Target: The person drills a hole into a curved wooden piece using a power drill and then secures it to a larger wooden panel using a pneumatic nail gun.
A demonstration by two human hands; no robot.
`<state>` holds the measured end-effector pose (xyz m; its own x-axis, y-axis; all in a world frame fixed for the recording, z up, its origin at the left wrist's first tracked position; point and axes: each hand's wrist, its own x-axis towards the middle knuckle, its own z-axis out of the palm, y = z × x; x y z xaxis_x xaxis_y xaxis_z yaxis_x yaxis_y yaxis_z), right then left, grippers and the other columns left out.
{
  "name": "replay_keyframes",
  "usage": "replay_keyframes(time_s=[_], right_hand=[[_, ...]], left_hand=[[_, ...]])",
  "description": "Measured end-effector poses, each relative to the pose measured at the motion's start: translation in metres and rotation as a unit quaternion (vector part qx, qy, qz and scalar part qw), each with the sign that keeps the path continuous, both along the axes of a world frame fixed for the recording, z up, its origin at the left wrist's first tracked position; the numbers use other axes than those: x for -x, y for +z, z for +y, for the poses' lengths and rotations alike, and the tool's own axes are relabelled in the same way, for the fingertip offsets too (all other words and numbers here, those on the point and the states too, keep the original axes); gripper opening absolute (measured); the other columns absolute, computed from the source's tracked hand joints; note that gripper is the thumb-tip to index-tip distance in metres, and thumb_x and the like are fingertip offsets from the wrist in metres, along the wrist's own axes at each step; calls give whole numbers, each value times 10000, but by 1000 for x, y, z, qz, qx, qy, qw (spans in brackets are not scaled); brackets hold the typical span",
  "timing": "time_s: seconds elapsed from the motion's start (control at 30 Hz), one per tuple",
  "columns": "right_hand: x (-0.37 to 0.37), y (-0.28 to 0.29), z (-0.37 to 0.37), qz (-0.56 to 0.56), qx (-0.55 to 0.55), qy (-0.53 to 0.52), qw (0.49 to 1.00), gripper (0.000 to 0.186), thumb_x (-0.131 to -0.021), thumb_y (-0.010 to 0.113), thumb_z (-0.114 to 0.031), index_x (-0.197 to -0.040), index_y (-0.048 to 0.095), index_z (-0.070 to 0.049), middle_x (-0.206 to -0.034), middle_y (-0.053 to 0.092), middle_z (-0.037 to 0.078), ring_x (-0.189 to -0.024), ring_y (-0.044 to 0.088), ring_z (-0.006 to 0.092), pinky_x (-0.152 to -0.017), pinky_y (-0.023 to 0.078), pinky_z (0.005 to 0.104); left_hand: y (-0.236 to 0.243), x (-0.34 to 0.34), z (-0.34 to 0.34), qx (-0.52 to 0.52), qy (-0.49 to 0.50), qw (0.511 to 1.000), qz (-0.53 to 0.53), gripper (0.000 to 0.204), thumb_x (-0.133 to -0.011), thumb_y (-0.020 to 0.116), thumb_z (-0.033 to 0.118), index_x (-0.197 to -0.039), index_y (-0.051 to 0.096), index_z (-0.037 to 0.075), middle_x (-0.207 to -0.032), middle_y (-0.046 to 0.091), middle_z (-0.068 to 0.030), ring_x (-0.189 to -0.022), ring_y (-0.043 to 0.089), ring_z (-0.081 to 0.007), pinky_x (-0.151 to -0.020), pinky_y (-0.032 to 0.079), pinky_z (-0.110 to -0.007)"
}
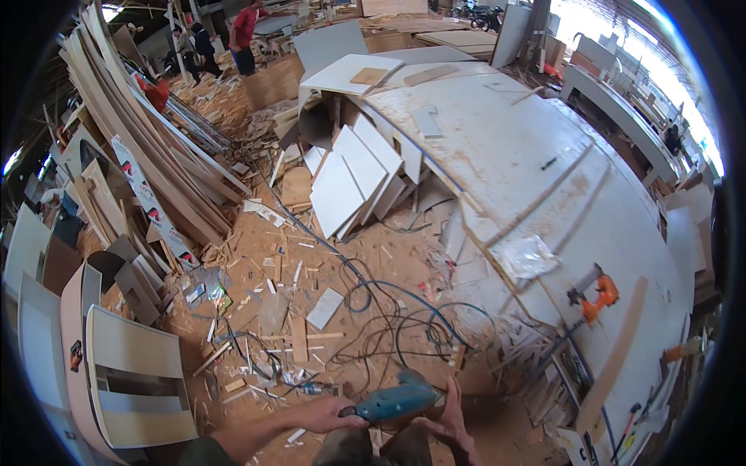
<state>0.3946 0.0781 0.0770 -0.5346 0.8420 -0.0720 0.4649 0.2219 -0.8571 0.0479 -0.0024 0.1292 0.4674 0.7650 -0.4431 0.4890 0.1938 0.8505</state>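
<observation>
Low in the middle of the head view, a teal power drill point(398, 403) lies sideways above my knees. My left hand point(326, 413) is closed round its dark narrow end. At the drill's other end my right hand point(449, 415) is open, its fingers stretched up beside the body and the thumb under it. Whether the right palm touches the drill I cannot tell. A dark cord point(399, 346) runs from near the drill toward a tangle of cables on the floor.
Wood offcuts point(300, 339) and scraps litter the brown floor. White panels point(351, 180) lean against a big white worktable point(497, 147), which bears an orange power tool point(600, 296). Long boards point(148, 132) stand on the left, near a curved cabinet piece point(140, 380). A person in red point(245, 35) stands far back.
</observation>
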Motion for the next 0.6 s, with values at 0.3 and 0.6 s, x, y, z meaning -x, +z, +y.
replay_keyframes(time_s=[0.3, 0.6], right_hand=[[-188, 127, -65, 241, 131, 30, 961, 568, -728, 863, -230, -1237, 702, -35, -1189, 727, 111, -1096, 691, 278, -967, 527, 375], [-320, 191, -128, 394, 183, -247, 866, 527, -764, 860, -149, -1219, 650, 12, -1030, 707, 85, -951, 656, 184, -838, 526, 325]], left_hand=[[182, -161, 114, 111, -301, 940, -115, 409, -1043, 602, 404, -1133, 662, 10, -819, 622, -23, -758, 540, -104, -666, 448, -303], [62, -372, 143, 102, -49, 947, -301, 799, -980, 492, 687, -1429, 503, 26, -1382, 588, -213, -1291, 572, -304, -1089, 453, -491]])
